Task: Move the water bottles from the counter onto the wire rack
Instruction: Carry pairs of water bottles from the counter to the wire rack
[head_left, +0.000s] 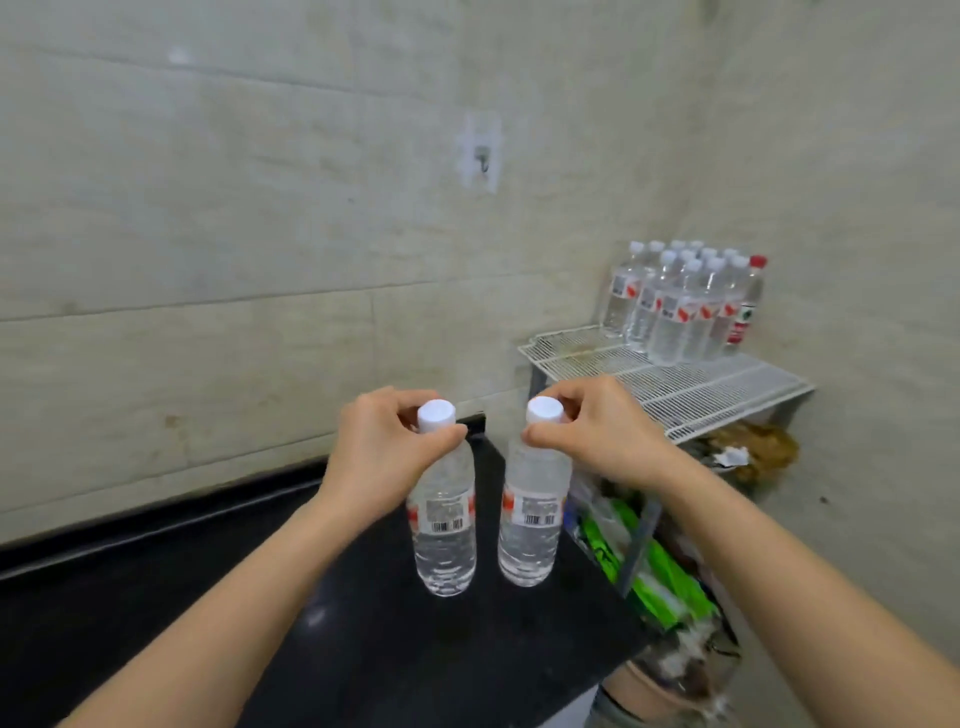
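Two clear water bottles with white caps stand side by side on the black counter (260, 597). My left hand (384, 447) pinches the neck of the left bottle (444, 540) just under its cap. The right bottle (530, 530) is held the same way at its neck by my right hand (587, 431). Beyond them to the right is the white wire rack (691, 389). At the rack's far corner stand several white-capped bottles (675, 306), packed together.
A red-capped bottle (748, 301) stands at the right end of the group on the rack. Green packets and bags (649, 571) fill the space under the rack, right of the counter's edge. A tiled wall with a hook (480, 156) runs behind.
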